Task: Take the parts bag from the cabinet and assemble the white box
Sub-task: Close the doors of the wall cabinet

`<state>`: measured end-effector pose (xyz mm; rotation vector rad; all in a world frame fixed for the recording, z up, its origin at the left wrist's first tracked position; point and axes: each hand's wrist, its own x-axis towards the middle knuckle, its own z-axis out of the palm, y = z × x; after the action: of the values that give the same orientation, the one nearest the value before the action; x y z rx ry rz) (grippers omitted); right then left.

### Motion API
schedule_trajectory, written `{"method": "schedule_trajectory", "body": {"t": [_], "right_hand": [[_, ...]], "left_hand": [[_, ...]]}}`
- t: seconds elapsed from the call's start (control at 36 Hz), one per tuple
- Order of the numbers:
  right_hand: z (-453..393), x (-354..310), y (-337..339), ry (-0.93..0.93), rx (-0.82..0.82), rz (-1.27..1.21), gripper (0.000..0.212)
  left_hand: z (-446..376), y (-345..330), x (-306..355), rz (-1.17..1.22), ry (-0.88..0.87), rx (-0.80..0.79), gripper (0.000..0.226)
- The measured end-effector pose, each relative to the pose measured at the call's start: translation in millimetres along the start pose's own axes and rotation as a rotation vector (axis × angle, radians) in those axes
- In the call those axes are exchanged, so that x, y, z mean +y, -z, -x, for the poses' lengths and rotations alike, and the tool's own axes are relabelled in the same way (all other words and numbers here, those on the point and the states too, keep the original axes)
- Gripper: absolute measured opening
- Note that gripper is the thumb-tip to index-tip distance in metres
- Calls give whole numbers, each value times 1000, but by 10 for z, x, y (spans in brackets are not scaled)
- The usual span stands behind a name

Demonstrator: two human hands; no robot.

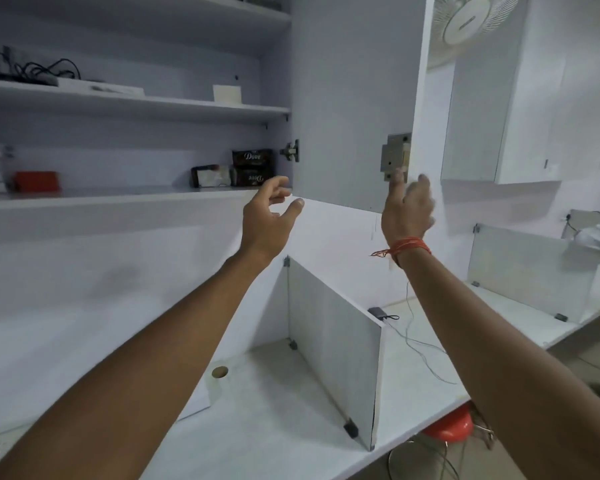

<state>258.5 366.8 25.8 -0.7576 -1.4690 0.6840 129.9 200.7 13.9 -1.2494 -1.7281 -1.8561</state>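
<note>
cabinet [136, 109] open; likely parts bag [210, 176] lies flat on bottom shelf [118, 195], up & left of both hands, left hand [269, 216] nearer w/ fingers spread, empty; right hand [407, 206] blurred, loosely spread by door [354, 98].

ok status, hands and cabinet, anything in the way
Left hand open, empty, near bottom shelf. Right hand at open cabinet door by the lock, blurred. Parts bag not identified. Nothing blocking.

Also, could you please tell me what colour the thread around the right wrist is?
Orange-red thread, clearest in the head view.
</note>
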Motion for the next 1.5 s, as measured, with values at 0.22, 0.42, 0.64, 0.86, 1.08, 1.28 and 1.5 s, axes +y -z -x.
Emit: {"method": "schedule_trajectory", "body": {"t": [0.22, 0.42, 0.64, 0.86, 1.08, 1.28, 1.5], "right_hand": [[104, 108, -91, 77, 99, -326, 44], [476, -59, -494, 300, -207, -739, 34], [771, -255, -1687, 589, -560, -298, 59], [1011, -622, -2835, 726, -538, -55, 78], [1142, -773, -3706, 691, -466, 170, 76], [1125, -797, -4165, 680, -425, 257, 76], [1133, -737, -4275, 690, -432, 295, 78]], "left_hand": [[-203, -328, 5, 13, -108, -66, 42], [-276, -373, 34, 132, -179, 56, 37], [-421, 408, -439, -154, -139, 214, 38], [-960, 1406, -1250, -972, -70, 386, 60], [-1476, 1726, -1801, -1299, 74, 290, 76], [-1838, 1848, -2187, -1302, 123, 262, 72], [-1888, 1855, -2331, -1170, 151, 251, 63]]}}
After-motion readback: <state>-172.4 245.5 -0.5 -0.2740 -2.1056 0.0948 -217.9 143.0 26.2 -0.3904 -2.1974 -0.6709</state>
